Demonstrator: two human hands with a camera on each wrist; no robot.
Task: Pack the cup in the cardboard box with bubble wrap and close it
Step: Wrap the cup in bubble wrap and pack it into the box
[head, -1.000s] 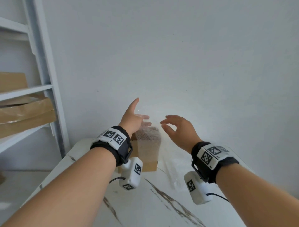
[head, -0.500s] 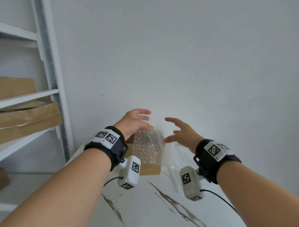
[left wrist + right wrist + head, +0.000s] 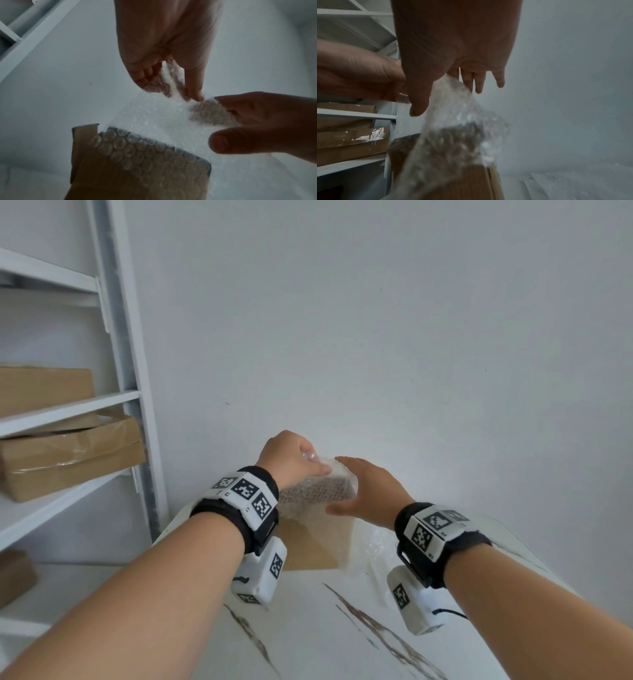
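Observation:
A clear bubble wrap sheet [image 3: 318, 491] hangs down over the top and front of the brown cardboard box [image 3: 308, 553] on the table. My left hand [image 3: 301, 463] pinches the sheet's bunched upper edge; the left wrist view shows the wrap [image 3: 154, 121] squeezed between thumb and fingers of that hand [image 3: 169, 79]. My right hand [image 3: 356, 487] lies against the sheet's right edge with straight fingers [image 3: 228, 102], thumb spread below. In the right wrist view the wrap [image 3: 453, 108] runs down onto the box [image 3: 493, 182]. No cup shows anywhere.
A white shelf unit [image 3: 120, 371] stands at the left with taped cardboard boxes [image 3: 68, 453] on it. The box rests on a white marble table [image 3: 308, 628] against a bare wall. More clear wrap [image 3: 376, 546] lies on the table to the right of the box.
Both hands came down and together from spread in the air. The left hand closed on the wrap's top edge, the right hand reached the wrap's side, and the sheet bent over the box.

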